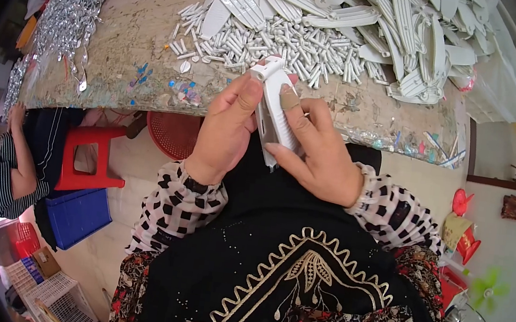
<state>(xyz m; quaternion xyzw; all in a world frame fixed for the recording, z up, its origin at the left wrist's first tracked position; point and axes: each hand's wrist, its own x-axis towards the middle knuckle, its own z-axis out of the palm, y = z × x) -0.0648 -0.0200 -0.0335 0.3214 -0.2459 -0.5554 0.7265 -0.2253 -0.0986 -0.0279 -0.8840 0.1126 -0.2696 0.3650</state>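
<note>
A long white plastic part [273, 102] with a ribbed side and a hinge-like upper end is held over the table's near edge, tilted. My left hand [226, 128] is closed on its left side, the thumb near the upper end. On the other side my right hand [326, 153] grips it, thumb low and index finger pressed high on the face. Just beyond lies a spread of short white pins [279, 44]. Behind the pins, flat white ribbed pieces with rounded ends [242, 1] are heaped toward the right.
The worn wooden table [131, 36] carries blue flecks along its near edge. Silver foil strands [73, 16] hang at the left, where another person in a striped top [8, 178] works. Below stand a red stool [88, 156], a blue crate [77, 216] and a red basket [172, 134].
</note>
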